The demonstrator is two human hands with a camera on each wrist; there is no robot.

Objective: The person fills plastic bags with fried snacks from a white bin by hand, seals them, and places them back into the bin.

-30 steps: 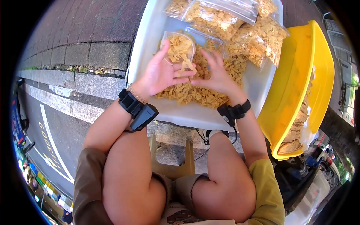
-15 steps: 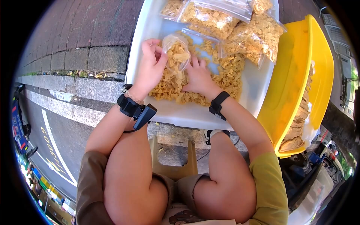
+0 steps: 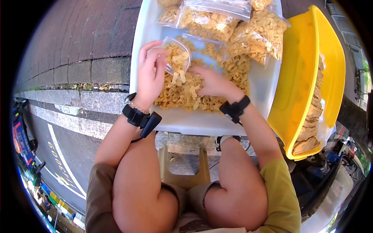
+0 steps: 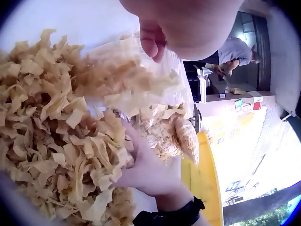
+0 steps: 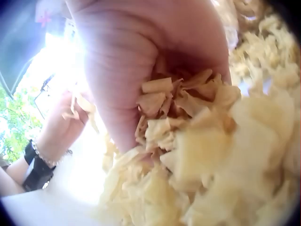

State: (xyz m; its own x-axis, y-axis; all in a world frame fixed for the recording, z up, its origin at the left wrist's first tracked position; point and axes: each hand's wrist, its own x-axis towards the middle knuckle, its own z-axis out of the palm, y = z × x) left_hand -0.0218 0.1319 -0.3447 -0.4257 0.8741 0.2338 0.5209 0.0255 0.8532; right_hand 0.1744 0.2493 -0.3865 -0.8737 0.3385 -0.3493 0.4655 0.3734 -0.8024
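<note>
A clear plastic bag (image 3: 168,40) holding pale yellow dried strips leans open-mouthed over the heap in the head view. My left hand (image 3: 150,75) holds it at its left side, fingers bent against the film; a few strips hang from its mouth. Just right of the bag, my right hand (image 3: 213,83) is down in the loose dried strips (image 3: 184,95). In the right wrist view its thumb and fingers curl round a bunch of strips, fingertips partly buried. The heap fills the middle of a white tray (image 3: 202,128).
Filled zip bags of the same strips (image 3: 256,39) lie at the tray's far end. A yellow tub (image 3: 289,93) with brown folded pieces (image 3: 309,126) stands to the right. Another person (image 4: 235,51) shows in the background of the left wrist view.
My left hand went from spread, palm up before the bag, to holding its side. My right hand came to the bag's mouth, then down into the strips and closed round some.
</note>
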